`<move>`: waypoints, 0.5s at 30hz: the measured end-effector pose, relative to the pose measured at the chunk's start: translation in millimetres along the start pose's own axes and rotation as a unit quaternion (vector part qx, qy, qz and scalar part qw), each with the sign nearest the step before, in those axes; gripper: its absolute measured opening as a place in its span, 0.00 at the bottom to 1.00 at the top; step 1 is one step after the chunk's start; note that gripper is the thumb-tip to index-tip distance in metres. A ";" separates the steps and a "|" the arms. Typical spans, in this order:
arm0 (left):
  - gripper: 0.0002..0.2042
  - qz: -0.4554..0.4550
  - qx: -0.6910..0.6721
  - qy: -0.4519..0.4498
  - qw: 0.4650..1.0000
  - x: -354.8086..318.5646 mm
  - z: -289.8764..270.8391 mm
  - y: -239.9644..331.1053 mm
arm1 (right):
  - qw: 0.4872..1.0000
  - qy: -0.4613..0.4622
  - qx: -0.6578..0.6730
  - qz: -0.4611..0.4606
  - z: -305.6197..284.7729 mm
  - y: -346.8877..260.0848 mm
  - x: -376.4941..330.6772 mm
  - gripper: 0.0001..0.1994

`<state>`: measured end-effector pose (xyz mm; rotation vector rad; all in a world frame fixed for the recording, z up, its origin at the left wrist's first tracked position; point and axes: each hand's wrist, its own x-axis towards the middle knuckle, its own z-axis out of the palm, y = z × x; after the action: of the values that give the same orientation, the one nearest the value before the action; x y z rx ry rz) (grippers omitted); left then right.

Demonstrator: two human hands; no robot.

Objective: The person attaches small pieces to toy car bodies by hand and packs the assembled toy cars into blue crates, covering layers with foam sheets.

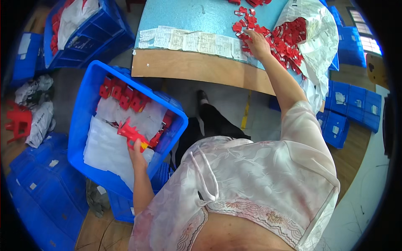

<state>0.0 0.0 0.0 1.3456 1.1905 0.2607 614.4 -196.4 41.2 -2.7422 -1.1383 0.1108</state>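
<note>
My left hand [137, 154] is closed on a red plastic part [130, 133] with a yellow piece at its lower end. It holds this part over a blue crate [74, 138]. Inside the crate, similar red parts [125, 98] stand in a row along the far side, beside white sheeting [104, 144]. My right hand [258, 44] reaches across the table to the left edge of a heap of small red pieces [289, 39]. Its fingers are stretched out and apart at the loose pieces; no piece shows clearly in them.
The heap spills from a white sack [320, 37] on the blue-topped table [197, 16]. Printed paper sheets [190, 42] lie along its near edge. More blue crates [42, 188] stand at the left and blue bins [351, 100] at the right. A red stool [19, 121] is at far left.
</note>
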 end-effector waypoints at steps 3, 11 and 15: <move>0.27 -0.073 -0.227 0.077 0.968 -23.1 13.5 35.8 | 0.998 -0.003 -0.055 -0.044 3.8 5.7 9.9 0.24; 0.41 0.017 -0.584 -0.188 0.790 -45.1 138.1 185.0 | 0.982 -0.025 0.185 -0.024 -49.4 -15.9 -5.9 0.10; 0.42 0.039 -0.613 -0.292 0.733 -44.6 210.1 209.4 | 0.830 -0.146 0.529 -0.103 -82.1 -82.4 -41.9 0.08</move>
<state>239.0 -98.5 152.0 0.2111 0.2156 0.5142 538.5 -179.4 137.3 -1.6235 -0.9759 0.8635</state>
